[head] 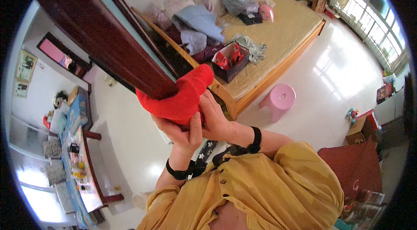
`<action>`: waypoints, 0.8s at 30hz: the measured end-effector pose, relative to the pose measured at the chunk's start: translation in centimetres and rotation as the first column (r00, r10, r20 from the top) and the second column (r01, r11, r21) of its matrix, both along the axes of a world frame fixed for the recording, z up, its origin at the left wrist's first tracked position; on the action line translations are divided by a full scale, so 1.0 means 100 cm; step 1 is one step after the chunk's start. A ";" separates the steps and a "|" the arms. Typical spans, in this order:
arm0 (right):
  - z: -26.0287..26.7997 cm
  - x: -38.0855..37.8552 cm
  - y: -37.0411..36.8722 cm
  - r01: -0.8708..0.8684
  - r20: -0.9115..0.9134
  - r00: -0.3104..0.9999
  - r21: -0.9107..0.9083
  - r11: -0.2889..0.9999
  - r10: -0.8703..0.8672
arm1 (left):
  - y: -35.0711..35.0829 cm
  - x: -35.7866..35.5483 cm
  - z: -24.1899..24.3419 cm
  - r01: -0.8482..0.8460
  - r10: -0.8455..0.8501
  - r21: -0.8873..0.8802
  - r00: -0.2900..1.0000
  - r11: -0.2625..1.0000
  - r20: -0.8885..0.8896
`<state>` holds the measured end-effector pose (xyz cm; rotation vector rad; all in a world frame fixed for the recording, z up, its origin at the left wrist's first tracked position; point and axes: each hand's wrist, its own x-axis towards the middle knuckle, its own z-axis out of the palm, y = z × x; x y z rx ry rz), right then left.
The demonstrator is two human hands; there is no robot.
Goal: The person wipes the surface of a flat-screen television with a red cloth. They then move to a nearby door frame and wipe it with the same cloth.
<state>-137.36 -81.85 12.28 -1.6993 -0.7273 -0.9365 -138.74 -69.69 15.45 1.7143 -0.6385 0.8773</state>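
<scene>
A bright red cloth point(176, 101) is wrapped around the edge of a dark red wooden door frame point(110, 34). My left hand point(180, 134) grips the cloth from below, its thumb pressed against the front. On the other side, my right hand point(216, 117) holds the same cloth with bent fingers. Both hands are close together, and some fingers are hidden behind the fabric. A black band circles each wrist.
A wooden bed point(277, 44) with a plastic-covered mattress bears clothes, bags and an open box point(231, 64). A pink plastic stool point(281, 98) stands beside it. At left is a long table point(93, 178); at right are a cardboard box point(358, 129) and a dark red surface point(355, 168).
</scene>
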 end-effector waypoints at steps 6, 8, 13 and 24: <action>-0.015 0.007 -0.002 -0.107 0.026 0.994 0.022 0.994 0.107 | -0.001 -0.007 -0.030 -0.071 0.072 0.037 0.997 0.997 -0.022; -0.019 0.006 -0.003 -0.123 0.024 0.992 0.034 0.992 0.122 | 0.000 -0.009 -0.037 -0.055 0.055 0.023 0.998 0.998 -0.034; -0.034 0.005 -0.005 -0.177 -0.131 0.976 0.006 0.984 0.176 | 0.000 -0.004 -0.048 -0.079 0.078 0.077 0.997 0.994 0.011; -0.042 0.005 0.002 -0.231 -0.187 0.263 0.940 0.250 0.947 | -0.006 0.008 -0.022 -0.178 0.148 0.125 0.966 0.976 0.213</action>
